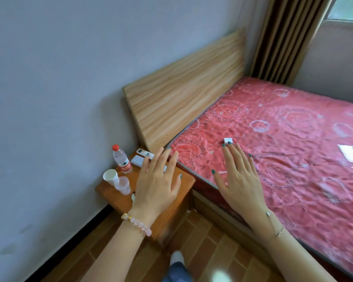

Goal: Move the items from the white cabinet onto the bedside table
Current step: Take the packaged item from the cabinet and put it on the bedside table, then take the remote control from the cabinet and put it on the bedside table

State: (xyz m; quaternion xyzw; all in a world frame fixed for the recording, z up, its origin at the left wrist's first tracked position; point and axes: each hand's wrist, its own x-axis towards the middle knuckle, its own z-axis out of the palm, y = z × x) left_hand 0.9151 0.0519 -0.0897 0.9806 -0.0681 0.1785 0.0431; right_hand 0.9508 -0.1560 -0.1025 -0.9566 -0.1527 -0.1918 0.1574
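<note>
Both hands are empty, with fingers straight and spread and palms down. The left hand [157, 180], centre-left of the frame, hovers over the orange wooden bedside table [114, 198]. The right hand [238, 176], at centre, hovers over the edge of the red patterned mattress [283, 139], its fingertips near a small white cube [228, 141].

On the table stand a clear plastic water bottle with a red cap [121, 159], a white paper cup [111, 177], a clear plastic cup [123, 185], a white remote control [144, 152] and a flat white box [138, 160]. They are grouped toward the wall, probably to leave the front free. The white cabinet is out of view.
</note>
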